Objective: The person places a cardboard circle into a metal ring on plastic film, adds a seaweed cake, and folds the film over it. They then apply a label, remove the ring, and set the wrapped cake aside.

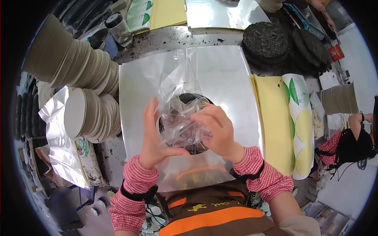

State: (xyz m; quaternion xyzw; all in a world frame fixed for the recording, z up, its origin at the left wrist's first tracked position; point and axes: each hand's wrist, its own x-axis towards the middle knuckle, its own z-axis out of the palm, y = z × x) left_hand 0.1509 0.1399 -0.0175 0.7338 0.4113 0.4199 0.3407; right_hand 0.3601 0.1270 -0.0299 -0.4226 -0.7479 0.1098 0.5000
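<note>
Between my hands, a crumpled clear plastic film (179, 84) lies over a dark round disc (197, 148) on a shiny silver sheet (136, 86). My left hand (151, 137) is at the disc's left side, its thumb stretched along the near edge and its fingers apart. On the right side, my right hand (216, 128) has its fingers curled together at the film, closed on the plastic. The film hides much of the disc's top.
Stacks of round cardboard discs (84, 112) stand at the left. Dark round cakes (267, 41) are piled at the back right. Yellow sheets (271, 118) and a label strip (301, 126) lie right. A clear jar (120, 31) stands back left. Another person (350, 137) is far right.
</note>
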